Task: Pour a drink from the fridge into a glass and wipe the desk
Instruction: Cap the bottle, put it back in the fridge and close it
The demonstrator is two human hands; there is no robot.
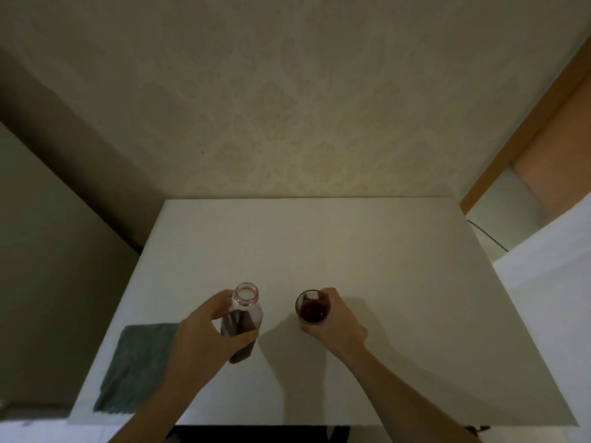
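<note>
A clear glass bottle (243, 314) with dark red drink in it stands upright and uncapped on the white desk (367, 266), left of centre. My left hand (201, 334) is wrapped around its body. To its right stands a small glass (312, 307) partly filled with the same dark red drink. My right hand (335, 321) grips that glass from the right side. A grey cloth (136, 369) lies flat near the desk's front left corner, beside my left forearm.
The desk stands against a patterned wall. A dark cabinet side rises on the left. At the right are a wooden door frame, a thin black cable (489, 238) and a white surface (550, 282).
</note>
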